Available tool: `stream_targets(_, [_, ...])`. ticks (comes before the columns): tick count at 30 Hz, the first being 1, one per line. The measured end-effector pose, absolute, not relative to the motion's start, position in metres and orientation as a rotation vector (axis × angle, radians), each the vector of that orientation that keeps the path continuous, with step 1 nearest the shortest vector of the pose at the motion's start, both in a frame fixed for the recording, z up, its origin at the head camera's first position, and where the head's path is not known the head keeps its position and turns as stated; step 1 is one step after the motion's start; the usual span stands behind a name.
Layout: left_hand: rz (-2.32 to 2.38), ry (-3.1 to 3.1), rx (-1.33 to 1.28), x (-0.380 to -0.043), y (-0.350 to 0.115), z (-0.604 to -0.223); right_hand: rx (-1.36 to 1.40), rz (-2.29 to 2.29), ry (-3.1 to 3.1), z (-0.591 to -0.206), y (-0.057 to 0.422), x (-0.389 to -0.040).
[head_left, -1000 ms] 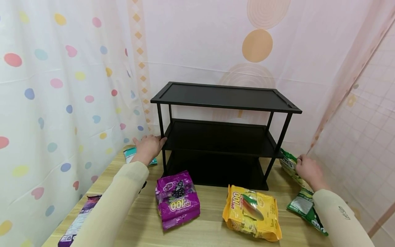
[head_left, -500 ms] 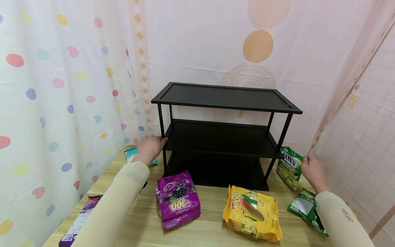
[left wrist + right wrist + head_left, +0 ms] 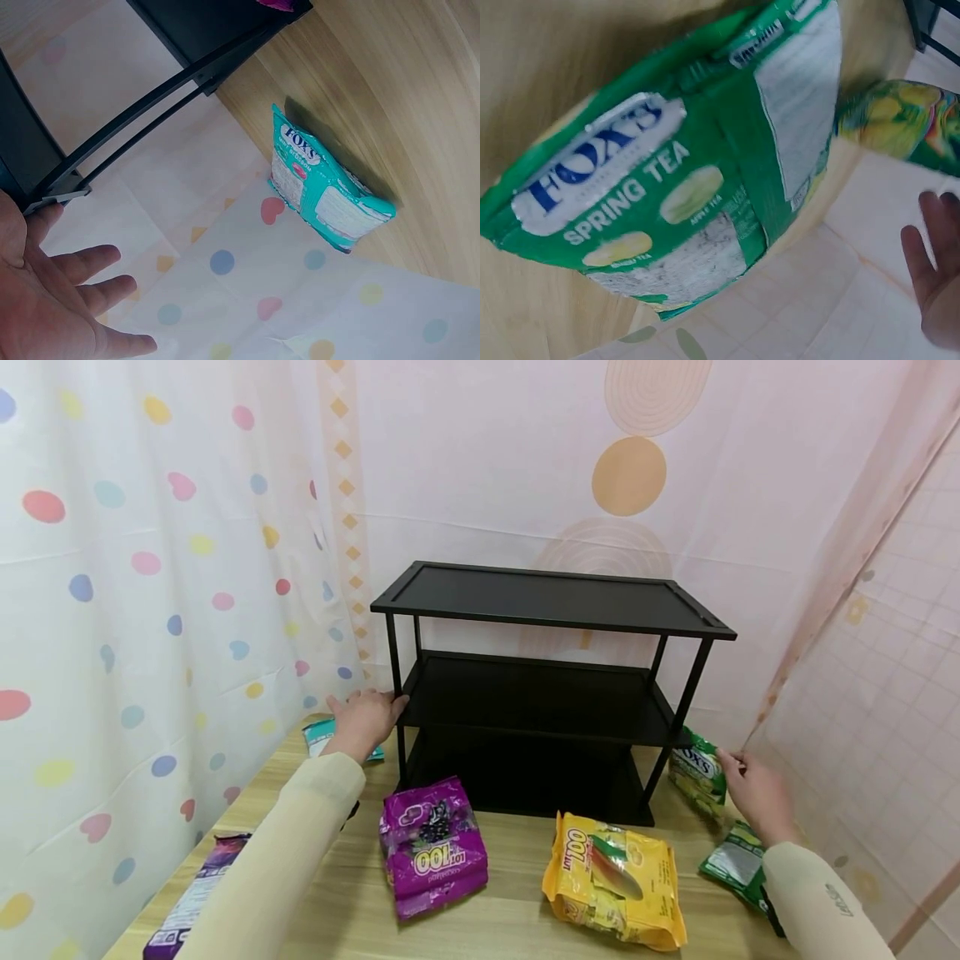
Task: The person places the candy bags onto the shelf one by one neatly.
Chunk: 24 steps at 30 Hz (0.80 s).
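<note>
A black three-tier shelf rack [image 3: 540, 593] stands at the back of the table. My left hand [image 3: 363, 722] holds its left side at the middle shelf; the thumb lies over the edge, while the left wrist view shows other fingers [image 3: 94, 262] spread. My right hand [image 3: 761, 793] pinches the upper right edge of a green Fox's candy bag [image 3: 696, 772], which leans beside the rack's right side. In the right wrist view the spread fingers show, but the contact is outside the picture. A Fox's Spring Tea bag [image 3: 630, 172] lies close to the right wrist.
In front of the rack lie a purple Lot 100 bag [image 3: 435, 852] and a yellow Lot 100 bag [image 3: 615, 881]. A teal Fox's bag [image 3: 322, 180] is left of the rack. Another purple bag [image 3: 191, 893] is partly behind my left sleeve. Curtains [image 3: 187, 568] hang around the table.
My right hand first raised the green candy bag more upright, then moved it left against the rack's side, where it tilts. The left hand has stayed on the rack.
</note>
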State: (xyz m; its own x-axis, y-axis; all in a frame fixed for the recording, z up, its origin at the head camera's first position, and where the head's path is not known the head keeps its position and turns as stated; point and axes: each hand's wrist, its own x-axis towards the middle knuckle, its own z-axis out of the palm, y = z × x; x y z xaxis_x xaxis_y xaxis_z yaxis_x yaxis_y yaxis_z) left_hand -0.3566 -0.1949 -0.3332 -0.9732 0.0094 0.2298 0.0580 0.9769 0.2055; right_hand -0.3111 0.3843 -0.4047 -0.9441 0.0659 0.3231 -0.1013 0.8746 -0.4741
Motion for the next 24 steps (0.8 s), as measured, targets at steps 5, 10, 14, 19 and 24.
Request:
stream_targets(5, [-0.314,-2.893,-0.05,-0.358,-0.196,-0.334,-0.026,0.613,-2.717,-0.406,0.387,-0.309])
stream_targets(10, [-0.318,-2.899,-0.053,-0.358,-0.197,-0.334,-0.025,0.607,-2.684,-0.403,0.386,-0.31])
stream_targets(14, [-0.321,-2.9,-0.054,-0.358,-0.197,-0.334,-0.06,0.657,-2.656,-0.401,0.383,-0.313])
stream_targets(19, [-0.326,-2.907,-0.053,-0.357,-0.196,-0.334,-0.274,0.75,-2.616,-0.398,0.378,-0.315])
stream_targets(24, [-0.328,-2.898,-0.059,-0.357,-0.195,-0.333,-0.39,0.84,-2.58,-0.398,0.377,-0.31])
